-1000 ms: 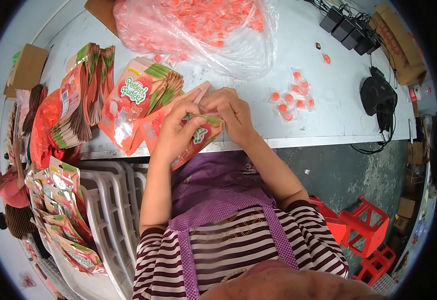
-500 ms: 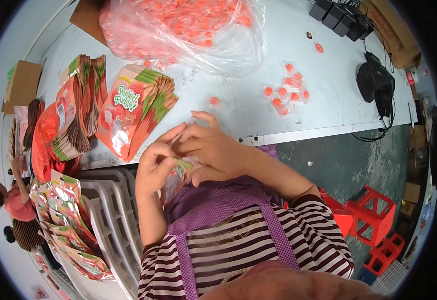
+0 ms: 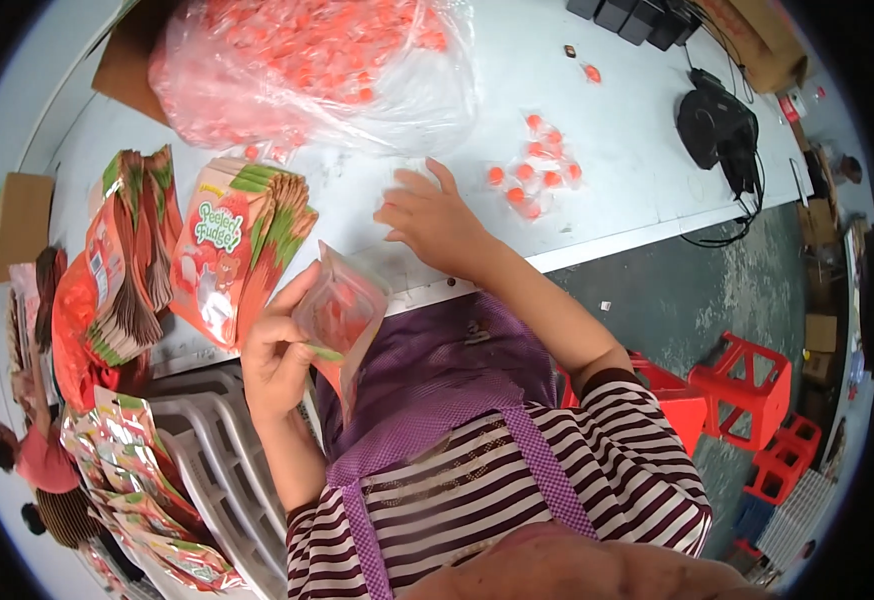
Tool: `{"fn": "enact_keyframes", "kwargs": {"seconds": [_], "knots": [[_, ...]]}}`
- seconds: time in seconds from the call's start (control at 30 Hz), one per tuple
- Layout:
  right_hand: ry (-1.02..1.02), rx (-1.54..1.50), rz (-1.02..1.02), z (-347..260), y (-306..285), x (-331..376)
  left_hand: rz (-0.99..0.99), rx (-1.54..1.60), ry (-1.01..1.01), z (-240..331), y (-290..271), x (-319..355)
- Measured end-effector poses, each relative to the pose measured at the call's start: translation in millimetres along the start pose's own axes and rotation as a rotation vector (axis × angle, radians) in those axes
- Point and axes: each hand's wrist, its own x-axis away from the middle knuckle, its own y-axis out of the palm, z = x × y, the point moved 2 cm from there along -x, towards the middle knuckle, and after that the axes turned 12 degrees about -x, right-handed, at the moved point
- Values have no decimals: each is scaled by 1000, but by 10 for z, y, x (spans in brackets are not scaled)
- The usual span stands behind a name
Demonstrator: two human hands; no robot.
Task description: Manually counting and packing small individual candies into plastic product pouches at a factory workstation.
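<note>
My left hand (image 3: 279, 352) holds a printed candy pouch (image 3: 342, 325) by its side, in front of the table's near edge. The pouch gapes at the top and its inside shows reddish-pink. Over the table, my right hand (image 3: 430, 220) is stretched out with its fingers apart, slightly blurred, and nothing shows in it. To the right of that hand lies a loose group of individually wrapped orange-red candies (image 3: 535, 172). A stack of flat pouches (image 3: 219, 245) rests to the left, with a second fanned bundle of pouches (image 3: 135, 250) beyond it.
A big clear bag of wrapped candies (image 3: 307, 75) fills the table's far side. Black adapters (image 3: 637, 18) and a black device with cables (image 3: 712, 125) lie at the right. Filled pouches (image 3: 147, 480) sit in stacked crates (image 3: 219, 470) at lower left. Red stools (image 3: 742, 390) stand on the floor.
My hands were together at the pouch and have parted. The pouch's mouth has opened in my left hand. My right hand has let go and moved out over the table.
</note>
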Motion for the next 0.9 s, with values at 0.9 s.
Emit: {"fn": "enact_keyframes", "kwargs": {"seconds": [0.9], "knots": [[321, 415, 100, 699, -843, 394, -24, -601, 196, -249, 760, -867]]}}
